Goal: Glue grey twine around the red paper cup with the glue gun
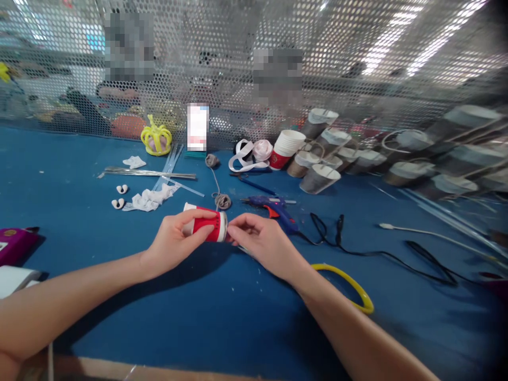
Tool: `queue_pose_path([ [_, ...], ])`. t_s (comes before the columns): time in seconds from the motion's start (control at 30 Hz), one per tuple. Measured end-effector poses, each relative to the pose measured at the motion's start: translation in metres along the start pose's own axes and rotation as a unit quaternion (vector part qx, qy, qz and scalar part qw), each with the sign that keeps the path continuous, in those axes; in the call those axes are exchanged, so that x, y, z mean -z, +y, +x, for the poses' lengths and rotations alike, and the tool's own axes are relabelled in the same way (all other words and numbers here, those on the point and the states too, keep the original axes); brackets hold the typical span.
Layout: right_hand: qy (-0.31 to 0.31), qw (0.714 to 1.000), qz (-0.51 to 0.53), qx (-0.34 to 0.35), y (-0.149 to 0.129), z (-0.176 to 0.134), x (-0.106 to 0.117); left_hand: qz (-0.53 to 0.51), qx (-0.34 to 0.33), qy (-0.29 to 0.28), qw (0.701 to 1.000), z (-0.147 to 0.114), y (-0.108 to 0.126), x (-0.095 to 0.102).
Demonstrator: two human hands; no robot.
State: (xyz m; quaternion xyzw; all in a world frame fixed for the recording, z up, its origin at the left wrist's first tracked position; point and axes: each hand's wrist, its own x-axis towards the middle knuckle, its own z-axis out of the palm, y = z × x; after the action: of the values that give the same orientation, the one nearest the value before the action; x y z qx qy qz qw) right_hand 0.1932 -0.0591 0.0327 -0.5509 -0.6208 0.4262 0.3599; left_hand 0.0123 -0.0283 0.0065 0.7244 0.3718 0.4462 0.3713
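Two hands meet near the middle of the frame over one red-and-white paper cup (212, 220), which lies on its side in the air above the bench (178, 328). The left hand (174, 238) has its fingers curled round the cup's wall, index along the top and thumb across the near side, open just as wide as the cup is thick. The right hand (264, 241) brings its fingers close together at the cup's right-hand end; whether they pinch something thin or only touch the rim, I cannot tell.

Thin card probably dents easily, so a light, even hold from the left suits this work, with the fingers kept back from the end so that the right has a free edge. Small fingertip moves, made with the cup's end turned into view, should be more exact than moving the whole arm.

Just above the cup, a lower yarn ball (223, 201) joins by a strand to an upper yarn ball (212, 160); leaving that strand slack and out from under the cup should prevent a snag. Right of centre, a glue gun (273, 203) lies with its nozzle pointing left, towards the lower ball. It may be hot, so the right knuckles are best held clear of it.
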Motion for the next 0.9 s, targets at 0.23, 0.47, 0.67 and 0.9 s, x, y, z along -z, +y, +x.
queue_pose_path([
  [0.23, 0.028, 1.0, -0.001, -0.003, 0.0022, -0.0034, -0.01, 0.023, -0.046, -0.006, 0.999, -0.0022, -0.0038, -0.0001],
  [0.47, 0.023, 1.0, -0.007, -0.012, 0.0028, -0.0037, -0.0104, 0.054, -0.071, -0.016, 0.996, -0.0034, -0.0044, -0.0007],
  [0.67, 0.026, 0.999, -0.019, -0.001, 0.0037, -0.0029, -0.0116, 0.072, -0.087, -0.012, 0.994, -0.0034, -0.0032, -0.0001],
  [0.9, 0.032, 0.999, -0.028, 0.003, 0.0044, -0.0029, -0.0118, 0.087, -0.098, -0.009, 0.991, -0.0038, -0.0048, -0.0002],
])
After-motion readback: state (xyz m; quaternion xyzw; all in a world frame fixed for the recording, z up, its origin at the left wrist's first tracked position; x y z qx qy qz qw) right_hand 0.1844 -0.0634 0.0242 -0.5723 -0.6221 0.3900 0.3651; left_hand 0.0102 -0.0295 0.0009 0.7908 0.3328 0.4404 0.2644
